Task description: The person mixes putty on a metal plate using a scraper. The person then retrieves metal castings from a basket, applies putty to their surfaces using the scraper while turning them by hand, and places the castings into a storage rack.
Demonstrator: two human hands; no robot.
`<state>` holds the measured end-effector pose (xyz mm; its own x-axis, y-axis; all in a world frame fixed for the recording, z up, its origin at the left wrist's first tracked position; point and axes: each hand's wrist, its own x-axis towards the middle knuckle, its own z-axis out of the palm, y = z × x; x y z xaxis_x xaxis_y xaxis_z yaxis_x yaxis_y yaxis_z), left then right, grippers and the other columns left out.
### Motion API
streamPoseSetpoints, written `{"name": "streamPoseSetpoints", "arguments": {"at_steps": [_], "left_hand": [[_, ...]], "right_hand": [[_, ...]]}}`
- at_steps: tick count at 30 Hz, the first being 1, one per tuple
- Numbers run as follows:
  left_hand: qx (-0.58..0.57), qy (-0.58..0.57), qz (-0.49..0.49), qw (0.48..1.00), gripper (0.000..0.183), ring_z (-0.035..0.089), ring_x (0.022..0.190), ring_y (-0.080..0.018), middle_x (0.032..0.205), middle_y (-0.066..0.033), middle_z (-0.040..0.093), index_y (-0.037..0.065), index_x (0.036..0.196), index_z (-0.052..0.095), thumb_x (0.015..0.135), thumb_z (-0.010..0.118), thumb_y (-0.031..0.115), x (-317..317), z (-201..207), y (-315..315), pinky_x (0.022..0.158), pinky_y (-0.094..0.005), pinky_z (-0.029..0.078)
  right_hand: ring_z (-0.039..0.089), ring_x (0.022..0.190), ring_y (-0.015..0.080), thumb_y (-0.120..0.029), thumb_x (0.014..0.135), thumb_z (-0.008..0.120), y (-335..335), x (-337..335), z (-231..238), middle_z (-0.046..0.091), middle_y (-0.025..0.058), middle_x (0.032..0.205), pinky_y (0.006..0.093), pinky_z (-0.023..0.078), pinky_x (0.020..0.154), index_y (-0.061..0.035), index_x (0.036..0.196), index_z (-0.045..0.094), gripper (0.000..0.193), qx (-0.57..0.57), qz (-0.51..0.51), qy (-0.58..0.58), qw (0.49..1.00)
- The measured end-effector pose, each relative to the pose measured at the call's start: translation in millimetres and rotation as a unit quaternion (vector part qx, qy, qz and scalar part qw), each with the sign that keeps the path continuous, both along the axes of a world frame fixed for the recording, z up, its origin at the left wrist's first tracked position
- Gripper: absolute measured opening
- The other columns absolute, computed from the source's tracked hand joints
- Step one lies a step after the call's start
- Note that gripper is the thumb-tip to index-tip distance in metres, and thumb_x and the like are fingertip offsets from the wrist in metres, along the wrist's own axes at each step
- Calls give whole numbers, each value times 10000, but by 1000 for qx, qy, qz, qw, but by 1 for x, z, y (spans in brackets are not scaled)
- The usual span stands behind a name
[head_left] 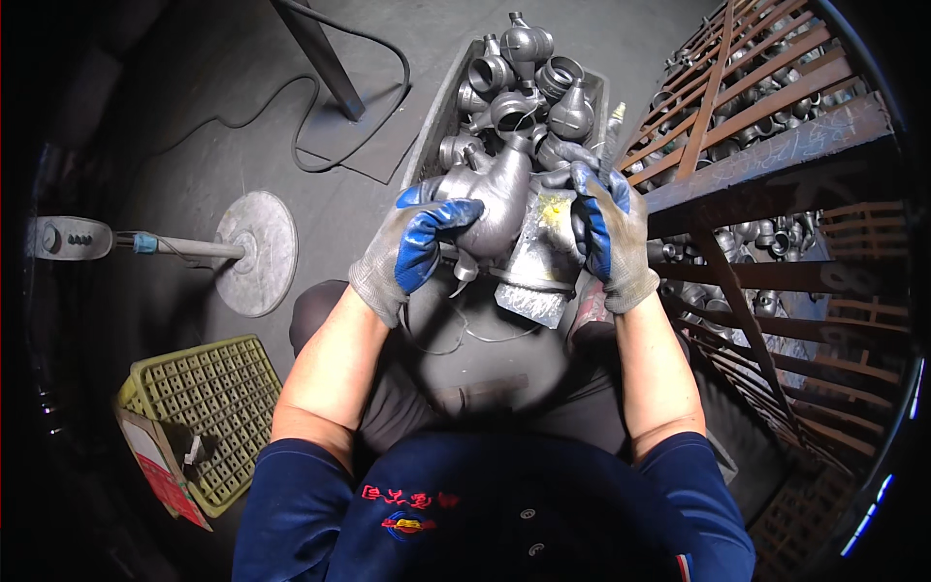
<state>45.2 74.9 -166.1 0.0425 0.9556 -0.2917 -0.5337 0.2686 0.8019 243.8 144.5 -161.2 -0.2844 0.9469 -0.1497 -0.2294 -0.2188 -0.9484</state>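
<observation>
My left hand [422, 238], in a grey glove with blue palm, is closed around a silvery metal casting [497, 199] with a round bulb body and a narrowing neck. The casting is tilted, neck pointing away from me. My right hand [611, 228], gloved alike, has curled fingers close to the casting's right. A slim dark tool [612, 141] with a pale tip rises beside those fingers; whether they grip it is hidden. Between the hands stands a grey metal fixture [545, 233] with a yellow smear and a rough whitish lower face [531, 304].
Beyond my hands, a grey bin [441, 116] holds several similar castings [529, 44]. Rusty metal cages [766, 170] full of castings line the right. On the left are a round-based fan stand [257, 252], a yellow-green plastic crate [208, 407] and a black cable [315, 107] by a metal post.
</observation>
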Motion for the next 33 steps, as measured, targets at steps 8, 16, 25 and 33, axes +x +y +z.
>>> {"name": "streamPoseSetpoints", "arguments": {"at_steps": [8, 16, 25, 33], "left_hand": [[-14, 16, -81, 996, 372, 603, 952, -175, 1042, -93, 623, -28, 1155, 536, 817, 613, 105, 6, -10, 0, 853, -306, 477], [-89, -81, -18, 993, 421, 591, 952, -199, 1045, -112, 581, 5, 1181, 489, 961, 417, 357, 2, -24, 1, 742, -337, 553], [3, 16, 164, 986, 342, 580, 640, -107, 881, -82, 616, -15, 1143, 550, 964, 422, 246, -24, -17, 9, 559, -219, 498], [-27, 102, 168, 980, 264, 526, 530, -57, 671, 3, 578, 54, 1113, 583, 908, 563, 220, -33, -18, 11, 478, -176, 422]], "right_hand": [[566, 780, 43, -168, 821, 682, 12, -2, -24, 638, 19, 877, 180, 451, 643, -15, 1059, 629, 288, 32, 115, -43, 992], [412, 448, 17, -203, 880, 601, 11, 3, -1, 477, -52, 626, 148, 288, 353, -74, 926, 581, 138, -136, -73, 22, 988], [468, 482, 54, -189, 876, 598, 4, -8, -23, 507, -13, 665, 178, 330, 353, -30, 1061, 553, 248, -144, 26, 49, 988], [391, 397, 27, -286, 906, 559, -1, -16, -24, 524, -23, 599, 178, 273, 345, -59, 1031, 582, 260, -94, 62, -46, 993]]}}
